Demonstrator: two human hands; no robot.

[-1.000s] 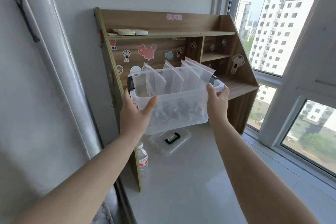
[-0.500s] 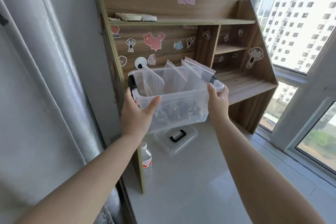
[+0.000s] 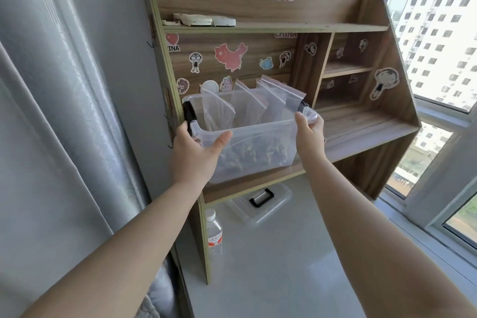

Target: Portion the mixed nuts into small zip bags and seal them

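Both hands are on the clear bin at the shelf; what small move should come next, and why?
Probably lower the clear bin onto the white tabletop. The left hand and right hand grip its ends, so neither is free, and the zip bags standing inside look unfilled, with the nuts loose at the bottom.

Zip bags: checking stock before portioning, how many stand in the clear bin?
4 zip bags show: left, middle, the next, right; all upright in the clear bin. More may hide behind.

Both hands [image 3: 196, 155] grip the nut bin [image 3: 258, 142] at the shelf [image 3: 361, 124]
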